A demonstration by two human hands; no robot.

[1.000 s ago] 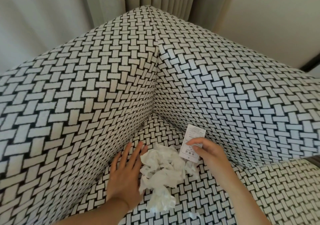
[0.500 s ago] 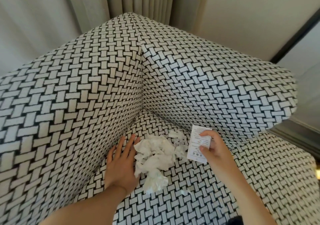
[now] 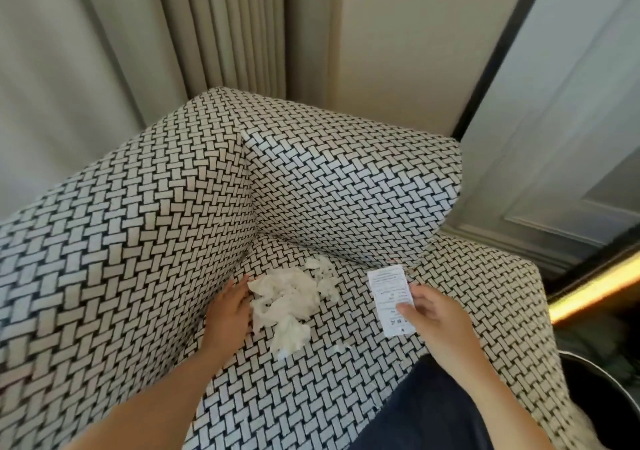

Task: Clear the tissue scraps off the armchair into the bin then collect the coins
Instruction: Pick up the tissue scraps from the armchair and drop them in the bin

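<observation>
One armchair (image 3: 346, 179), one tissue heap (image 3: 287, 297), one paper slip (image 3: 389, 290), two hands (image 3: 228, 314) (image 3: 436, 314), one bin (image 3: 602, 373)

We cannot read the blurred print on the slip (image 3: 389, 294); at lower right, the frame edge cuts off the bin (image 3: 602, 371).

We find the tissue pile (image 3: 287, 304) hemmed into a corner of the armchair (image 3: 478, 294): side panel (image 3: 121, 242) at 9 o'clock, our left hand (image 3: 228, 311) lying between, backrest (image 3: 346, 190) at 12. From 3 to 6 o'clock the seat (image 3: 349, 363) lies open, save our right hand (image 3: 436, 314) holding a paper slip (image 3: 389, 294) at 3.
</observation>
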